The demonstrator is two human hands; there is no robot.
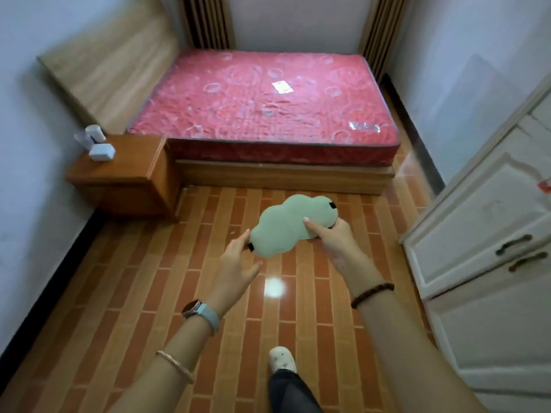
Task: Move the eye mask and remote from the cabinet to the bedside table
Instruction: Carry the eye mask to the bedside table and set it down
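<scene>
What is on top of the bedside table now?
On the bedside table, near its back left corner, stand a few small white items. Too blurred to identify. No eye mask there: the right hand holds it.

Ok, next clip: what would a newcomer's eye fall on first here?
Probably the pale green, cloud-shaped eye mask, held mid-air above the tiled floor: the right hand grips one end, the left hand touches the other. Behind it, the bare red mattress fills the far end of the room, with the wooden bedside table at its left.
</scene>
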